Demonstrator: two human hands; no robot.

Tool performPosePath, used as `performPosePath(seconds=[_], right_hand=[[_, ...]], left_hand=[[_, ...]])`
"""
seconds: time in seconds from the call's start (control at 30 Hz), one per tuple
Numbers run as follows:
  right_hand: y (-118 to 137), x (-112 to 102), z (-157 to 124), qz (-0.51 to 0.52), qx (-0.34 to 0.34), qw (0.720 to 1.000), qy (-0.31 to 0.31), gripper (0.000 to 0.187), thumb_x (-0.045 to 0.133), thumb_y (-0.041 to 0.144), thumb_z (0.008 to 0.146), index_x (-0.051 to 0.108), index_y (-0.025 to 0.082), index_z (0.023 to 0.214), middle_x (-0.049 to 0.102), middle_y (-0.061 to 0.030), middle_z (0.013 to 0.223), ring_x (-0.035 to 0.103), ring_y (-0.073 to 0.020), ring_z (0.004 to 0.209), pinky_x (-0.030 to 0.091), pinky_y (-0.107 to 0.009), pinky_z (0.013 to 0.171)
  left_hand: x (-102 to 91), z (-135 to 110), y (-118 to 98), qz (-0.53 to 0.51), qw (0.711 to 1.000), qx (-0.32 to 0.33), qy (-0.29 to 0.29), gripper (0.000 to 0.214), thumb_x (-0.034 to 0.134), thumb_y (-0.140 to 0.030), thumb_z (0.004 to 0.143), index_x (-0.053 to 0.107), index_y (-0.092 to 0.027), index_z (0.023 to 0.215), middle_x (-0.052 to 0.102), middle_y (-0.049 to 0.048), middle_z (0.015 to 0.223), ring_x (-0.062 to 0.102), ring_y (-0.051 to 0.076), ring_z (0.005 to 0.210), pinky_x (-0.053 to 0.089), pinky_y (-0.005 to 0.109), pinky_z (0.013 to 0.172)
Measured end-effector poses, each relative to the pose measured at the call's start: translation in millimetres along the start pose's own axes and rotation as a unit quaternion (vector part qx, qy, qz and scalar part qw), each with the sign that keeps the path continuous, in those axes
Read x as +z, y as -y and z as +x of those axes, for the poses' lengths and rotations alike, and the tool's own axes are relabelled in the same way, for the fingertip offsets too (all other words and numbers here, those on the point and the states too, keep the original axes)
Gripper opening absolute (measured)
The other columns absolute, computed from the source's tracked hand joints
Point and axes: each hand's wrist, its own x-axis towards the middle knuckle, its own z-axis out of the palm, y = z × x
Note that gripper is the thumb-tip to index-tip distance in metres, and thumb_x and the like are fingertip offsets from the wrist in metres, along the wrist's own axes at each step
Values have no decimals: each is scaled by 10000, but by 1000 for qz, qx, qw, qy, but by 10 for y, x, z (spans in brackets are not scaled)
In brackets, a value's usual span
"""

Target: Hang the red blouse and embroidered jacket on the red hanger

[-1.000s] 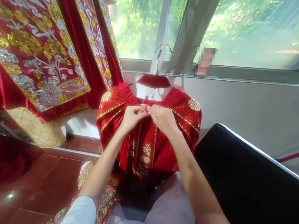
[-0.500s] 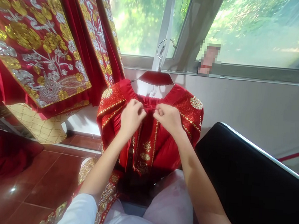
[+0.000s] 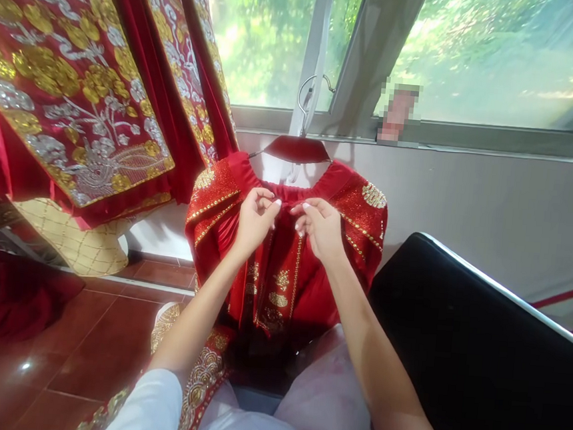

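A red garment (image 3: 311, 277) with gold sequin trim and gold motifs hangs in front of me on a dark red hanger (image 3: 298, 148). At its gathered neckline, my left hand (image 3: 257, 219) pinches a thin red ribbon (image 3: 287, 206) between thumb and forefinger. From the other side, my right hand (image 3: 320, 223) pinches the same ribbon, its other fingers loosely curled. The fingertips of both hands are close together, with a small gap between them. The exact shape of the ribbon is hard to make out against the red cloth.
A heavily embroidered red and gold costume (image 3: 77, 89) hangs at the left. The hanger's metal hook (image 3: 303, 103) rises before the window frame. A black padded panel (image 3: 455, 350) with a pale edge stands at the right. Dark red cloth (image 3: 14, 285) lies over the tiled floor (image 3: 90, 338).
The fingers of both hands have loosened from tight fists into fingertip pinches. My right hand has shifted slightly left, and both stay at the neckline.
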Motion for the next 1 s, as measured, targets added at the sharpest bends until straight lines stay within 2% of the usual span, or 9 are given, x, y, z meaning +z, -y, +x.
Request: performPosePath(seconds=[0.1,0.23,0.43,0.53,0.67,0.77,0.83,0.9,1.0], right_hand=[[-1,13,16,33,4,999,13,275,654,361,678,494,208,842,613,34,730,506,-59,480,362,-181,390],[-25,29,34,53,3,998,20,326,678,375,669,482,231,885,489,82,665,488,-62,502,401,-186,413],[-29,-47,79,-45,-39,998,-2,344,723,401,663,475,222,819,470,92,577,347,-48,390,318,-212,363],[-6,-102,90,-129,-55,990,-20,296,707,389,685,481,220,777,444,97,506,317,-55,366,245,-225,369],[42,-132,56,-232,-84,968,-48,259,704,361,695,495,208,695,392,95,462,305,-63,422,240,-229,450],[70,-145,29,-292,-89,950,-61,277,704,372,701,485,208,654,397,89,448,304,-72,438,264,-239,487],[73,-158,33,-346,-110,928,-81,301,684,371,727,457,213,608,378,87,431,303,-79,442,298,-250,520],[55,-176,45,-394,-131,904,-107,323,642,353,764,426,218,565,355,81,420,309,-87,441,333,-263,552],[-24,-221,-10,-395,-159,896,-127,184,588,310,799,541,207,655,532,22,541,439,-120,500,413,-282,596]], left_hand=[[21,26,55,-23,1000,-13,-15,140,575,-300,809,478,-205,846,378,-115,520,352,49,381,353,186,393],[15,31,129,-4,1000,-18,-21,115,569,-280,809,489,-209,850,358,-113,519,333,55,384,338,193,400],[-163,78,64,142,990,16,-7,110,565,-256,815,469,-215,848,398,-105,507,351,69,433,291,207,497],[-272,86,-18,278,960,31,11,142,578,-305,822,469,-226,865,448,-94,501,416,98,487,293,221,543],[-335,48,-122,432,901,34,4,188,586,-392,825,483,-235,834,541,-63,535,503,144,572,291,246,567],[-302,22,-177,494,869,26,-6,227,602,-422,809,492,-231,754,609,-32,598,550,166,623,279,258,565],[-262,32,-193,506,862,26,-10,247,632,-413,779,491,-225,703,624,-22,612,557,168,622,284,261,564],[-263,62,-189,470,882,25,-3,251,660,-404,749,503,-219,685,610,-21,587,552,158,599,312,257,558],[-497,61,-151,279,959,-27,45,245,675,-421,725,585,-208,806,667,5,692,579,143,594,418,253,561]])
